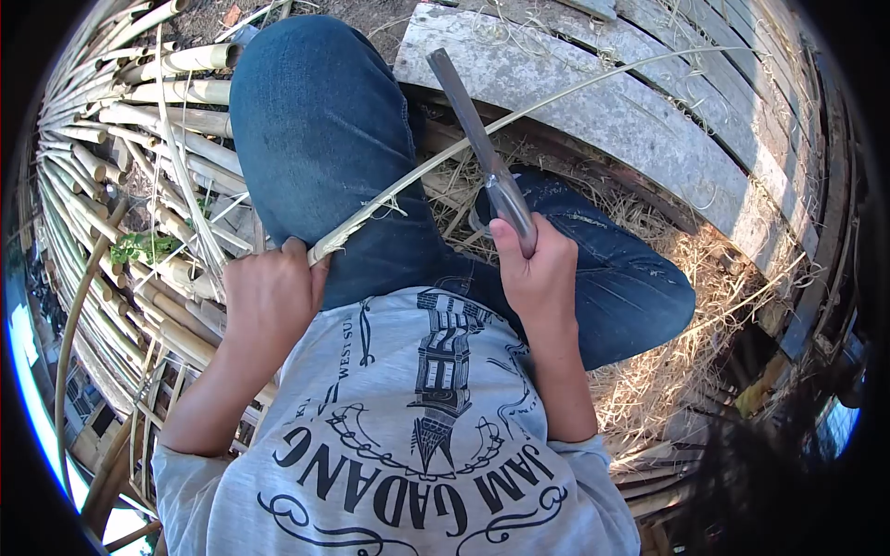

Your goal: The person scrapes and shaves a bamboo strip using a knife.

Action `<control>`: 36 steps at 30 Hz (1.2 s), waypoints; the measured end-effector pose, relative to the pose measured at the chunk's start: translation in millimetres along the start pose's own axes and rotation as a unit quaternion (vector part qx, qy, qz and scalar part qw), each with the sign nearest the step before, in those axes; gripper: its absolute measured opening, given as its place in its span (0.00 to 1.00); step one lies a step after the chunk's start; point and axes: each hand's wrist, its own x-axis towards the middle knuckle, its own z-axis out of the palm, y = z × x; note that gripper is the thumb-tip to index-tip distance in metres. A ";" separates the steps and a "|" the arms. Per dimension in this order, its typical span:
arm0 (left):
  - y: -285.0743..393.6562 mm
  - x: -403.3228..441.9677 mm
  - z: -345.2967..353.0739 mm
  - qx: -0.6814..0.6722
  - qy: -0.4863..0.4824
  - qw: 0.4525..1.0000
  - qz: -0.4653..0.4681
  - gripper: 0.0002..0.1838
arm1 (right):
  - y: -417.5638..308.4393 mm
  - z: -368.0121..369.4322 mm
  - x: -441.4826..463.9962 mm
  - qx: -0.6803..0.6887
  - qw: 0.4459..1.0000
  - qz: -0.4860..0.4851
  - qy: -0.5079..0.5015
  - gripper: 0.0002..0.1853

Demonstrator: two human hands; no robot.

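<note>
Pale bamboo strip [419, 173] arcs across your jeans [311, 130], its near end clamped in the fingers of your left hand [269, 285]; your right hand [549, 269] wraps its fingers around a metal knife [466, 111] crossing the strip (contact, I cannot tell).

- Bamboo poles [190, 91] left of the left hand [273, 287]
- Leaves [144, 247] among them
- Planks [593, 102] ahead and right of the right hand [545, 264]
- Shavings [640, 398] right of it, some on the planks
</note>
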 end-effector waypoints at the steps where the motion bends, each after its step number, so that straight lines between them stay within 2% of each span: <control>1: -3.1 -0.8 1.9 0.017 -0.002 1.000 0.007 0.17 | -2.0 -0.9 -2.5 -0.031 0.999 -0.009 -0.009 0.27; 5: -4.2 0.7 2.0 0.030 -0.011 0.999 0.022 0.17 | 16.4 -17.6 2.9 -0.110 0.994 -0.012 0.003 0.28; 10: -5.3 1.3 1.9 0.028 -0.017 0.999 0.023 0.17 | -1.4 -2.8 -2.5 -0.066 0.998 -0.012 0.001 0.27; 12: -5.9 3.1 2.0 0.026 -0.015 0.999 0.033 0.17 | 7.4 -10.0 -0.1 -0.120 0.990 -0.072 0.012 0.27; 14: -5.8 2.7 2.8 0.013 -0.011 0.999 0.027 0.17 | 26.1 -25.9 13.8 -0.110 0.992 0.048 0.043 0.27; 16: -4.3 5.1 2.1 0.023 -0.005 0.999 0.021 0.17 | 13.8 -19.8 10.6 -0.042 0.997 0.033 0.048 0.26; 19: -5.3 4.1 4.9 0.022 0.001 0.999 0.035 0.17 | 6.3 -12.4 -1.5 -0.111 0.993 -0.051 -0.004 0.26; 20: -5.7 3.8 6.2 0.014 0.011 0.999 0.037 0.17 | 13.8 -16.5 0.5 -0.115 0.992 -0.051 -0.002 0.26; 22: -2.5 5.0 2.8 0.015 0.001 1.000 0.027 0.17 | 32.6 -29.3 16.3 -0.104 0.993 0.037 0.051 0.26; 23: -0.4 4.7 1.3 0.025 -0.006 0.999 0.023 0.17 | 40.6 -33.9 21.7 -0.132 0.987 0.027 0.083 0.26; 24: -0.5 4.1 -0.3 0.036 -0.014 0.999 0.023 0.17 | 36.1 -32.2 22.0 -0.111 0.991 0.049 0.064 0.25; 26: -3.0 2.7 -0.3 0.024 -0.006 0.999 0.026 0.16 | 17.9 -18.9 11.8 -0.054 0.997 0.036 0.039 0.26; 28: -0.9 5.8 1.0 -0.001 0.008 0.999 0.032 0.16 | 13.8 -11.5 1.4 -0.133 0.989 -0.061 0.014 0.28; 30: -2.7 4.5 0.6 -0.014 0.006 0.999 0.030 0.17 | 24.3 -22.1 11.7 -0.170 0.983 -0.063 0.024 0.28; 32: -3.4 4.4 1.9 -0.023 0.011 0.999 0.024 0.17 | 42.7 -37.3 29.4 -0.114 0.990 0.071 0.049 0.28; 34: -0.5 4.9 -0.8 0.003 -0.003 1.000 0.026 0.16 | 34.4 -33.1 32.8 -0.120 0.989 0.032 0.079 0.29; 36: -4.8 3.2 1.3 -0.004 0.005 0.999 0.035 0.16 | 14.3 -25.4 17.9 -0.144 0.989 -0.011 0.015 0.28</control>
